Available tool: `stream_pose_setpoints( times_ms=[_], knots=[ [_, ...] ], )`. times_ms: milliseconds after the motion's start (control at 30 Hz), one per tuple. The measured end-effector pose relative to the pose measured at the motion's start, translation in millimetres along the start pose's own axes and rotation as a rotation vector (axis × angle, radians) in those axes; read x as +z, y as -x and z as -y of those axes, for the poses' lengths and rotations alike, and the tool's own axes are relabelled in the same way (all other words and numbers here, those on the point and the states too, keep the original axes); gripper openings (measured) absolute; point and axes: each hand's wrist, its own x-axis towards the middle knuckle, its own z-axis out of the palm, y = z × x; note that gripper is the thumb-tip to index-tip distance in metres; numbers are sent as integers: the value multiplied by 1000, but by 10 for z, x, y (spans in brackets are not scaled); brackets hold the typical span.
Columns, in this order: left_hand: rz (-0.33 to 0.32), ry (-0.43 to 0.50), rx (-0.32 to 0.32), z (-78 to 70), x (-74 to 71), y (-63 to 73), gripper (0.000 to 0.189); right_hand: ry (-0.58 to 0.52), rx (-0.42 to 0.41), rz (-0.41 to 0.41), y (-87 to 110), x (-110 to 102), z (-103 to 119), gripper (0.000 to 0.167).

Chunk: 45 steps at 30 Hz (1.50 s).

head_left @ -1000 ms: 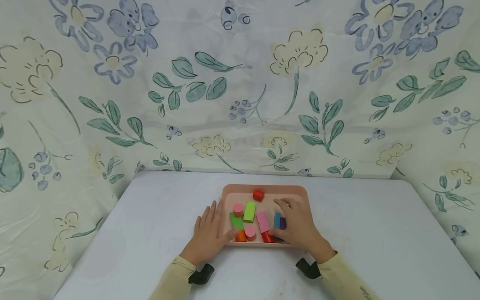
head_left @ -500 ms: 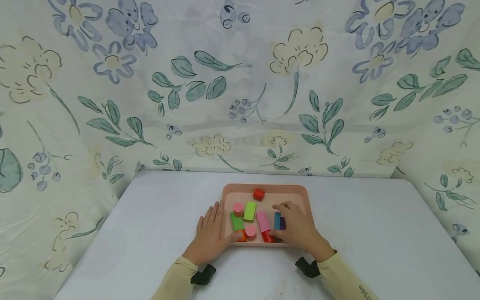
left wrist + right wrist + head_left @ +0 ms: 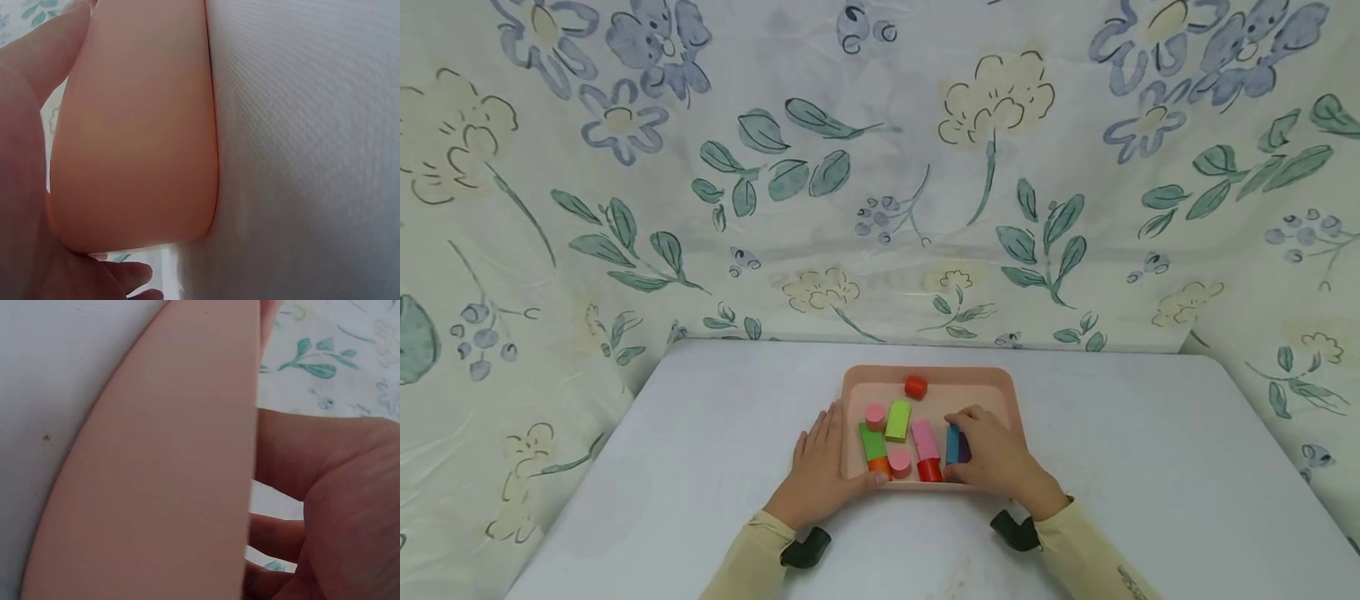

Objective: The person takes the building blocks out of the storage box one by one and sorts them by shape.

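Observation:
A peach tray (image 3: pixel 955 375) holds small coloured blocks. My left hand (image 3: pixel 820 467) lies along the tray's left side, its fingers straight and its thumb over the front rim at an orange block (image 3: pixel 881 466). In the left wrist view the tray wall (image 3: pixel 137 137) fills the space beside the palm. Over the right part of the tray, my right hand (image 3: pixel 996 454) has thumb and forefinger at opposite ends of a blue block (image 3: pixel 952 444). A purple block (image 3: pixel 964 450) stands beside it, partly under the hand. The right wrist view hides these blocks behind the wall (image 3: pixel 162 450).
Left in the tray are a green block (image 3: pixel 872 442), a lime block (image 3: pixel 898 421) and two pink cylinders, one farther back (image 3: pixel 875 416). A pink block (image 3: pixel 924 438) meets a red cylinder (image 3: pixel 929 471). Another red piece (image 3: pixel 916 387) lies by the back wall. White table (image 3: pixel 737 400) surrounds the tray.
My right thumb has left the red cylinder and come to the blue block. The red cylinder now lines up with the pink block. The left hand has slid slightly right, its thumb reaching the orange block.

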Motion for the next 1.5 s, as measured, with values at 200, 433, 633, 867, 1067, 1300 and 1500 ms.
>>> stream_pose_setpoints(
  times_ms=[200, 433, 633, 867, 1067, 1300, 1500],
  knots=[
    [-2, 16, -3, 14, 3, -2, 124, -31, 20, 8, -6, 8, 14, 68],
    [-4, 13, -8, 24, 20, 11, 124, -74, 29, -5, 5, -3, 17, 65],
    [-12, 20, 0, 24, 29, 17, 124, -106, 29, -18, 10, -45, -11, 65],
    [-16, 28, 6, 41, 26, 16, 124, -164, 40, -37, 19, -135, -30, 64],
    [-12, 24, 6, 47, 19, 0, 124, -187, 74, -51, 9, -231, -76, 64],
    [-17, 27, 11, 46, 12, -2, 124, -249, 85, -102, -4, -393, -226, 63],
    [-14, 25, 13, 50, 36, -1, 125, -281, 56, -158, 46, -493, -371, 67]
  ],
)
